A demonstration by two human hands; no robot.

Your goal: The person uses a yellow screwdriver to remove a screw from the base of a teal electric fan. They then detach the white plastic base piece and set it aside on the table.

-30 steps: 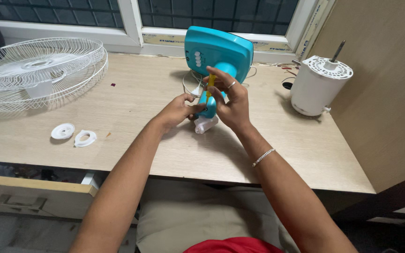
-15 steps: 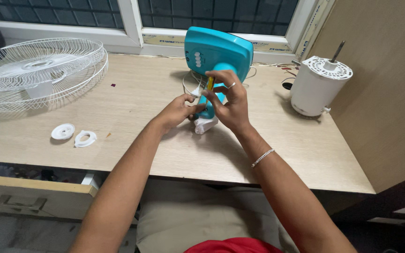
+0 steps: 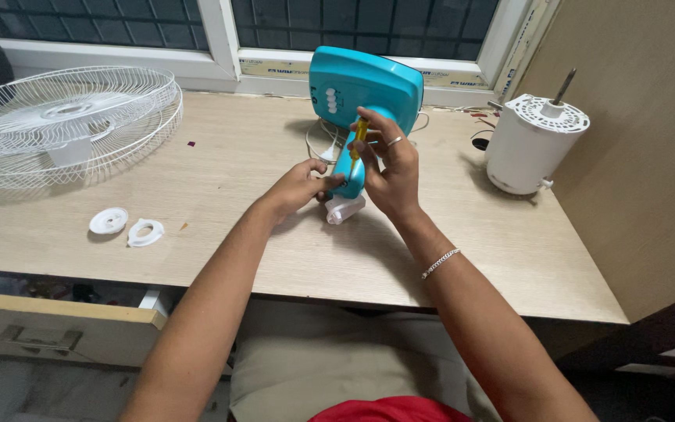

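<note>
Pinching the slim yellow-handled screwdriver [image 3: 359, 134] in my right hand [image 3: 391, 173] while my left hand [image 3: 298, 187] grips the turquoise plastic fan stand [image 3: 353, 117], I risk the tip slipping if the stand rocks.

On the surface [image 3: 220, 234] in front of you there is one teal fan base [image 3: 365, 82], one yellow screwdriver [image 3: 358, 137], one white wire fan guard [image 3: 64, 125] at the upper left of the frame, one white motor housing [image 3: 533, 144] at the upper right, and two small white plastic rings [image 3: 108, 220] [image 3: 145, 232] at the left.
</note>
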